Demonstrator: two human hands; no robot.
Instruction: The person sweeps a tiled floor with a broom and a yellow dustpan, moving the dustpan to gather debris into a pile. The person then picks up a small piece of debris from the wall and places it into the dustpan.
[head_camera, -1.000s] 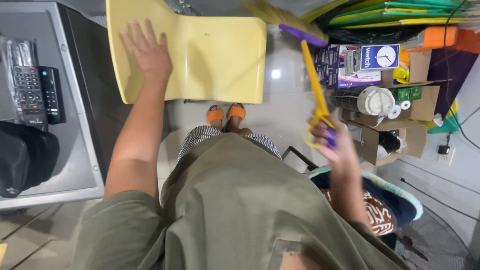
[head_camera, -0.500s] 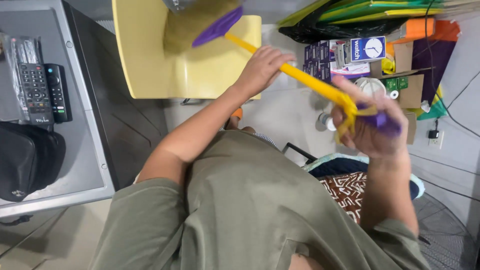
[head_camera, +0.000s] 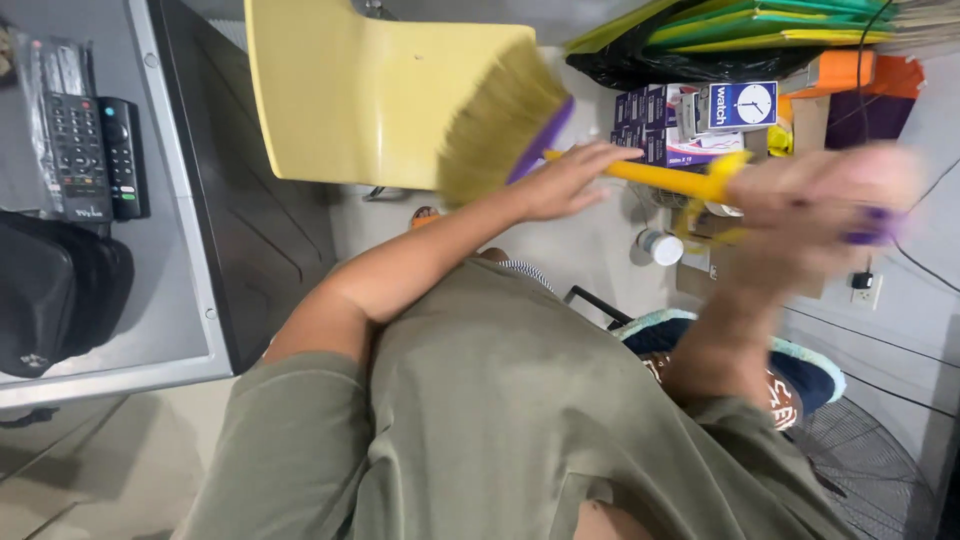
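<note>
- Broom (head_camera: 520, 135), a short hand broom, is held up in the air between both hands, in front of the yellow chair (head_camera: 350, 90) and above the pale tiled floor (head_camera: 590, 240).
- It has a fan of straw-coloured bristles (head_camera: 495, 125) at its left end, a purple collar (head_camera: 542, 138) binding them, and a thin yellow handle (head_camera: 650, 178) running right to a yellow loop and purple grip.
- It looks light enough to wave with one hand. The handle seems stiff plastic and likely a little slick, while the bristles are soft and springy and would bend if grabbed.
- The best hold is judged to be on the handle: one hand at the far end grip, the other close behind the collar to steer the head.
- The left hand (head_camera: 570, 180) lies along the handle just behind the collar, fingers stretched and only loosely curled; whether it truly grips cannot be told.
- The right hand (head_camera: 820, 205), blurred, is closed around the purple end of the handle.
- At the left, a grey counter (head_camera: 170, 290) carries two black remote controls (head_camera: 95, 155) and a black bag (head_camera: 50, 300).
- At the far right, cardboard boxes (head_camera: 700, 120) and coloured folders (head_camera: 760, 25) are stacked; a small white cup (head_camera: 660, 246) stands on the floor below the handle.
</note>
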